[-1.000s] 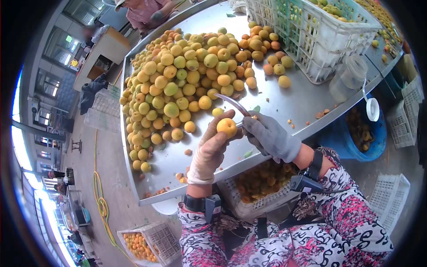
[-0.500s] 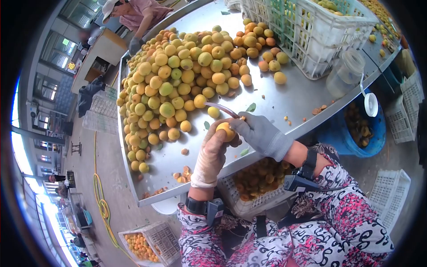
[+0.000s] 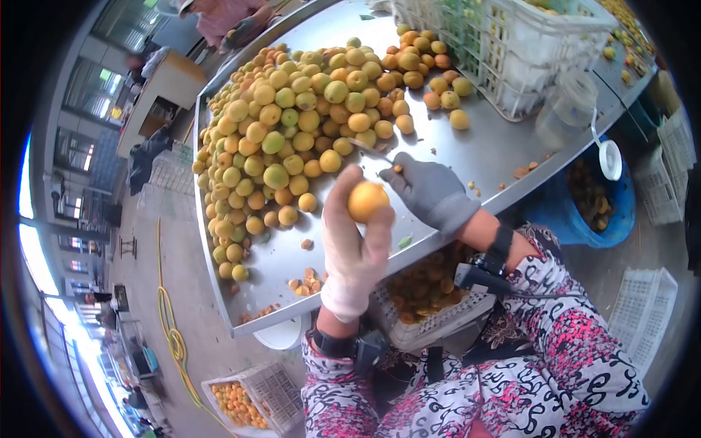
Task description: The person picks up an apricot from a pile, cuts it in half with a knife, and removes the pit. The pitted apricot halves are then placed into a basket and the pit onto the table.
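In a pale glove, my left hand (image 3: 349, 257) holds a yellow-orange apricot (image 3: 368, 202) between thumb and fingers above the table's front edge. My right hand (image 3: 436, 196), gloved in grey, is closed around a small knife (image 3: 374, 152); its thin blade points up and left toward the fruit pile, clear of the held apricot. Most of the knife's handle is hidden in my fist. Beyond both hands, a large heap of yellow, green and orange apricots (image 3: 292, 124) covers the left part of the metal table (image 3: 504, 153).
A white plastic crate (image 3: 522, 66) and a clear jar (image 3: 566, 113) stand on the table's right side. Below the edge are a crate of halved fruit (image 3: 423, 292) and a blue tub (image 3: 621, 212). Across the table is a co-worker (image 3: 230, 22).
My hands have moved apart, and the knife is now away from the apricot. My left hand has turned, showing more of the fruit. The co-worker's hand has lifted from the heap.
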The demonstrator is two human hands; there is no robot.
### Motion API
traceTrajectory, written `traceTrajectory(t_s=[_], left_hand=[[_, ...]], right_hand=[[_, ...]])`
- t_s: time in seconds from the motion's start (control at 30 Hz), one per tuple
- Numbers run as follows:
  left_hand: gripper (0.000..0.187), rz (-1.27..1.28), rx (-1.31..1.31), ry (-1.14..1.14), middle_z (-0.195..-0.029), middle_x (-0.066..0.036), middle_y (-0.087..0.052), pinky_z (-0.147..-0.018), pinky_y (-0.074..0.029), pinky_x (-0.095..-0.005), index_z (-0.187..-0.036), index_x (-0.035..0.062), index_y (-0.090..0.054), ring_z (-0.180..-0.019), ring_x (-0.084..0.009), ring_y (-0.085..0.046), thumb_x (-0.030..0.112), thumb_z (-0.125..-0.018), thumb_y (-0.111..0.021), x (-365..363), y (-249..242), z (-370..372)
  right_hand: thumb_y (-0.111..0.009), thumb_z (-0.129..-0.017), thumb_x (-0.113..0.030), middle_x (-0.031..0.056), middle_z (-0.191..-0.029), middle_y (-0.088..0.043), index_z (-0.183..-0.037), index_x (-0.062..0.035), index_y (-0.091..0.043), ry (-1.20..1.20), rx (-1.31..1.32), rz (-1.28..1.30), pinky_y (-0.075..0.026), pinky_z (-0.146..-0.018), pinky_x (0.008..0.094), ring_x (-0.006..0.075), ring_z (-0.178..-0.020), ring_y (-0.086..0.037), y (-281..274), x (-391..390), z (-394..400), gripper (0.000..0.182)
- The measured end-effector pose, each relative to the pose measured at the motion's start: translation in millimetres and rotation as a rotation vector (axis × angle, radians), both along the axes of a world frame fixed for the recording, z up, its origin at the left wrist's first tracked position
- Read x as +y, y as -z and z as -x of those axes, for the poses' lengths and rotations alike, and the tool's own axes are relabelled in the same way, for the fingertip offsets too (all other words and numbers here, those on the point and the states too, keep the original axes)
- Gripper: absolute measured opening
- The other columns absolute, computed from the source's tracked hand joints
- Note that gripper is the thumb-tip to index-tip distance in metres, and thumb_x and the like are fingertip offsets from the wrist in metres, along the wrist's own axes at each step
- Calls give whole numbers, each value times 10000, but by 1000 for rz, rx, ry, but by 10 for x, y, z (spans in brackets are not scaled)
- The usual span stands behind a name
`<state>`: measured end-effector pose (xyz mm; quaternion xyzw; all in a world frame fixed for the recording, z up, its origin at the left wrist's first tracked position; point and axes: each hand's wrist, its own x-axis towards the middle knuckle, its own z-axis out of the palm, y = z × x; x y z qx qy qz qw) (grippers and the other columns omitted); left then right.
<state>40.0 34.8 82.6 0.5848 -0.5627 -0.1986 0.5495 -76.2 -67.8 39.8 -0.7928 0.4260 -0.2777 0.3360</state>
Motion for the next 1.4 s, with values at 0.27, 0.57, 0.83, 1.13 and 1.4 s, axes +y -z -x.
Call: traceTrajectory(t_s=[0.27,0.57,0.83,1.13,1.4], left_hand=[[503,-38,900,329,-1183,-100,-529,-1016,-375,-359,-1344,29,-407,-1120,-220,-514,199,-904,-580,-174,182,-363],[526,-55,864,247,-1093,-121,-576,-986,-397,-370,-1325,-25,-395,-1061,-230,-539,236,-909,-584,-201,206,-298],[454,-82,1004,229,-1031,-105,-589,-820,-470,-331,-1237,33,-454,-995,-209,-554,381,-949,-504,-244,306,-142],[468,-78,1052,161,-948,-116,-645,-899,-438,-333,-1248,46,-446,-960,-229,-597,362,-925,-569,-206,145,-67],[469,-109,830,177,-1092,-58,-545,-916,-421,-296,-1308,33,-419,-995,-155,-544,113,-882,-596,-244,140,-262]], right_hand=[[-502,-939,-388,181,-666,-606,-1103,-68,-534,-171,-270,-122,-475,-563,444,390,-659,-608,-31,261,-12,362],[-486,-945,-357,220,-748,-629,-1246,-51,-480,-187,-358,-370,-497,-617,438,400,-724,-624,-46,440,-45,429],[-483,-932,-382,225,-775,-640,-1060,-19,-552,-151,-255,-298,-491,-648,469,419,-743,-622,56,398,-137,391],[-494,-934,-401,208,-738,-629,-1038,-31,-541,-230,-248,-220,-479,-625,456,410,-721,-610,36,363,-73,388],[-513,-930,-416,180,-674,-604,-965,-37,-553,-245,-203,-260,-452,-596,419,378,-676,-606,-84,198,38,383]])
